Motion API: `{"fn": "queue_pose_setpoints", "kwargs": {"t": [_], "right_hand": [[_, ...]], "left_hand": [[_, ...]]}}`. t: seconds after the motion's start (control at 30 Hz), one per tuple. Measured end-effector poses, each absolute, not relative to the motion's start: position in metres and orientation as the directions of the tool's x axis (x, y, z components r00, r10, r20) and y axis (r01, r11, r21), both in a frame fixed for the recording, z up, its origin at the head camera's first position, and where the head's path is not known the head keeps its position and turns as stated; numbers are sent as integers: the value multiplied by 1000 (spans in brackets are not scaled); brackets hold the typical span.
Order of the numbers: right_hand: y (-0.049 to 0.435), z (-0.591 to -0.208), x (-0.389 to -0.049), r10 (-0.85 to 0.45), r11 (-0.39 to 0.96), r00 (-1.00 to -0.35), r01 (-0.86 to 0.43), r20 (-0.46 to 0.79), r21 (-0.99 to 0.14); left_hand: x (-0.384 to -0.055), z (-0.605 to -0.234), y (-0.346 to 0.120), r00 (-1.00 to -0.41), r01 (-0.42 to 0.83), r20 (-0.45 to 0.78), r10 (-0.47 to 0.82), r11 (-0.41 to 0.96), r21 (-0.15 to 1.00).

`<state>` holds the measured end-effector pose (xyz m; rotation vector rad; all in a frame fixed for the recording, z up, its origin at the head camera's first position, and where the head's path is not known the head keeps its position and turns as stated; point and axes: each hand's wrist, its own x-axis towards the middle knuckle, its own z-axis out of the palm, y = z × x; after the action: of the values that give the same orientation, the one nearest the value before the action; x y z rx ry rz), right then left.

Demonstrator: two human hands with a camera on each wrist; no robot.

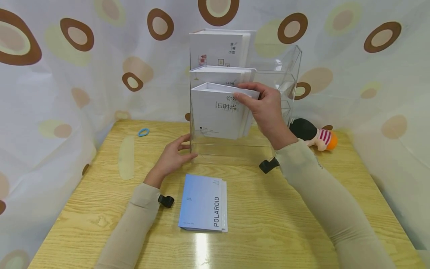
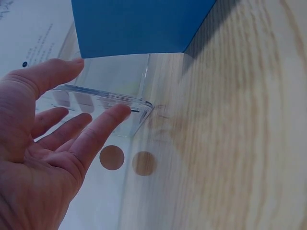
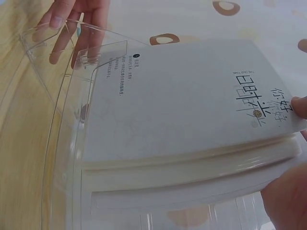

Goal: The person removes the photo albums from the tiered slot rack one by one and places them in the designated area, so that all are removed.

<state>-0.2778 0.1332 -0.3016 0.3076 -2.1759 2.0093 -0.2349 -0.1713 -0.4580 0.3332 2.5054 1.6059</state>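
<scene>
My right hand (image 1: 268, 108) pinches the upper right corner of a white album (image 1: 213, 117) with dark Chinese lettering. That album leans in the front tier of a clear acrylic rack (image 1: 231, 151), its lower edge behind the front panel in the right wrist view. My left hand (image 1: 171, 157) is at the rack's lower left corner, fingers spread and fairly straight; in the left wrist view the forefinger touches the clear side panel (image 2: 129, 103). Two more white albums stand behind, a middle one (image 1: 218, 76) and a taller back one (image 1: 215, 46). A blue POLAROID album (image 1: 199, 203) lies on the table before the rack.
A doll (image 1: 315, 136) with an orange head and striped part lies right of the rack. On the table's left are a blue ring (image 1: 143, 132) and a pale curved strip (image 1: 126, 158). Patterned cloth (image 1: 111, 89) hangs behind the wooden table (image 1: 262, 231).
</scene>
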Motion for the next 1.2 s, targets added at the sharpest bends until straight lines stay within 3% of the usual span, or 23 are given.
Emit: {"fn": "queue_pose_setpoints", "kwargs": {"t": [1.2], "right_hand": [[158,-297,-252,98,153,-957,-257,273,-954]], "left_hand": [[-234,-458,-171,-963,99,-14,269,402,911]]}}
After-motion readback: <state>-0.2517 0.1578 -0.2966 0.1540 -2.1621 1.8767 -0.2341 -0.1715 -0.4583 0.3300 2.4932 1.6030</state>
